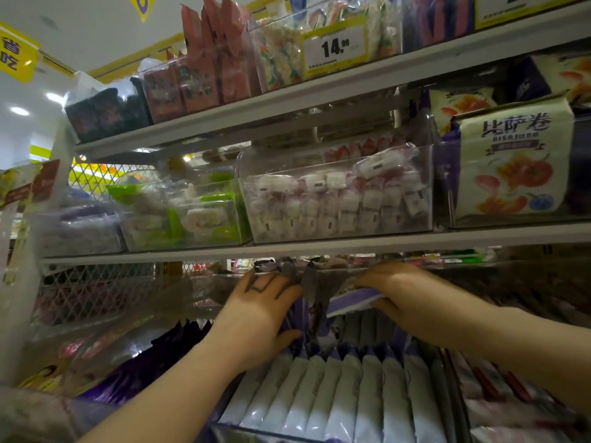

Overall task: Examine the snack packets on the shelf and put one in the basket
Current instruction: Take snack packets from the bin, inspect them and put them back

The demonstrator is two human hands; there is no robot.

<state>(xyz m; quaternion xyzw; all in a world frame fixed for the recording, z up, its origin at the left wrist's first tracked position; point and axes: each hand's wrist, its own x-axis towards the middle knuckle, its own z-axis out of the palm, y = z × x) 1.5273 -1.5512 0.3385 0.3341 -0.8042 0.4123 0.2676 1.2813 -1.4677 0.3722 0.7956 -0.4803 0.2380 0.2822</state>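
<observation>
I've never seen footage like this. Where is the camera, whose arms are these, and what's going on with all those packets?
There is no machine here. A person wears one wide-angle camera on the head, so you look along their own arms at a shop shelf. Below it, a row of snack packets, purple and white, stands upright in a clear bin. The right hand holds one purple-and-white packet raised above the row. The left hand is pushed in among the packets; I cannot tell whether it grips one. Higher up sit white-wrapped sweets. No basket shows.
</observation>
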